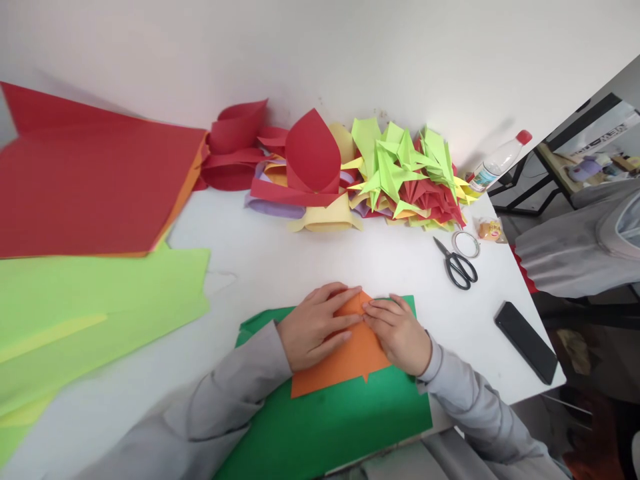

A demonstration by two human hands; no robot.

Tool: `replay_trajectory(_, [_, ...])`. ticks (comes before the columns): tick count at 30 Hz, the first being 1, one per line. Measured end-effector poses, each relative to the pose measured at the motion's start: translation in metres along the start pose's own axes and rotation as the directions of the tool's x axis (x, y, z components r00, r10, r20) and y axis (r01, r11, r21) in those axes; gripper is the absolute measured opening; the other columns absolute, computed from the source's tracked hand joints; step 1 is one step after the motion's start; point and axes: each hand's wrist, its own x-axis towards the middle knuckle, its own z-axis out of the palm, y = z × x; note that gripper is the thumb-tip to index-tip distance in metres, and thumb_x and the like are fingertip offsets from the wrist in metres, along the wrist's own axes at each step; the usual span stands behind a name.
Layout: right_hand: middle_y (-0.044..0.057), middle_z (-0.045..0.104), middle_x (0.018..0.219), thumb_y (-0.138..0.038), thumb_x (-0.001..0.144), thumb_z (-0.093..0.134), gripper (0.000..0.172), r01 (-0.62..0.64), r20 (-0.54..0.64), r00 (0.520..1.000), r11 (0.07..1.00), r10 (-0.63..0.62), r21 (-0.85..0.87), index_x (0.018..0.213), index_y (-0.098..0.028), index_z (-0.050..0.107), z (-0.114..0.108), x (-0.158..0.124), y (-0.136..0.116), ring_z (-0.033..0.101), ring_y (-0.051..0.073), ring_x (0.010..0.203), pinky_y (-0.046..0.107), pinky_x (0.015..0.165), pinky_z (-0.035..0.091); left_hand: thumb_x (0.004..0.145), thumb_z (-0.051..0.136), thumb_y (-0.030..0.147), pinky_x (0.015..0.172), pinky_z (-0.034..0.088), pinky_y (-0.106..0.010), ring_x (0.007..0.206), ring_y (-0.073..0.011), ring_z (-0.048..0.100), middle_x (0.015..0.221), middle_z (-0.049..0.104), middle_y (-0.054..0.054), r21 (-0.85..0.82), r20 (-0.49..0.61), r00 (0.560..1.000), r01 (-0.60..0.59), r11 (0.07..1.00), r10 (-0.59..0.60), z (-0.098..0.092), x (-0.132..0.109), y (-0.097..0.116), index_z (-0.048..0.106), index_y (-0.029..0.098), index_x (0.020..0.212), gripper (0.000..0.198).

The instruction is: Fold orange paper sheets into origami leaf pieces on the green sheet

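Observation:
A folded orange paper (350,360) lies on a large green sheet (345,420) at the near edge of the white table (300,260). My left hand (315,327) lies on the orange paper's left part, fingers stretched and pressing down near its top point. My right hand (397,330) rests on the right part, fingers bent and pressing the fold beside the left fingertips. Both hands touch at the paper's top point.
Large red (85,180) and light green (85,313) sheets lie at the left. A heap of folded paper shapes (350,173) sits along the wall. Scissors (457,265), a tape ring (466,243), a black phone (526,341) and a bottle (500,160) lie at the right.

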Motion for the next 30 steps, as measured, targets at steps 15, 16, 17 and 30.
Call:
replay_trajectory(15, [0.008, 0.064, 0.122, -0.009, 0.087, 0.042, 0.036, 0.0, 0.006, 1.0, 0.999, -0.001, 0.041, 0.117, -0.017, 0.06, -0.0001, -0.0005, 0.0028, 0.052, 0.019, 0.117, 0.046, 0.107, 0.029, 0.094, 0.032, 0.028, 0.095, 0.04, -0.054, 0.119, -0.0316, 0.038, 0.142, 0.044, -0.011, 0.004, -0.024, 1.0, -0.011, 1.0, 0.011, 0.0042, -0.0016, -0.0038, 0.062, 0.024, 0.118, 0.038])
replay_trajectory(16, [0.008, 0.064, 0.123, -0.009, 0.087, 0.042, 0.035, 0.0, 0.005, 1.0, 0.999, 0.0, 0.044, 0.116, -0.017, 0.06, 0.0, -0.0005, 0.0027, 0.052, 0.019, 0.118, 0.046, 0.107, 0.029, 0.094, 0.032, 0.027, 0.094, 0.041, -0.055, 0.119, -0.0315, 0.038, 0.142, 0.044, -0.011, 0.003, -0.03, 0.999, -0.016, 1.0, 0.016, 0.0044, -0.0019, -0.0038, 0.063, 0.024, 0.116, 0.038])
replay_trajectory(17, [0.008, 0.064, 0.122, -0.009, 0.088, 0.042, 0.035, -0.003, 0.004, 1.0, 0.999, 0.002, 0.049, 0.116, -0.017, 0.061, 0.0002, -0.0004, 0.0027, 0.052, 0.019, 0.118, 0.046, 0.107, 0.029, 0.094, 0.032, 0.026, 0.094, 0.041, -0.055, 0.119, -0.0316, 0.038, 0.142, 0.044, -0.011, 0.002, -0.035, 0.999, -0.021, 1.0, 0.021, 0.0045, -0.002, -0.0037, 0.064, 0.025, 0.114, 0.038])
replay_trajectory(30, [0.008, 0.064, 0.123, -0.012, 0.088, 0.043, 0.032, -0.038, 0.022, 0.999, 0.996, 0.036, 0.086, 0.111, -0.02, 0.063, -0.0003, -0.0003, 0.0043, 0.053, 0.018, 0.118, 0.046, 0.107, 0.031, 0.09, 0.038, 0.023, 0.092, 0.042, -0.057, 0.118, -0.0328, 0.037, 0.14, 0.044, -0.01, 0.033, -0.02, 0.999, -0.05, 0.998, 0.051, 0.0009, 0.0021, -0.0004, 0.064, 0.03, 0.113, 0.035])
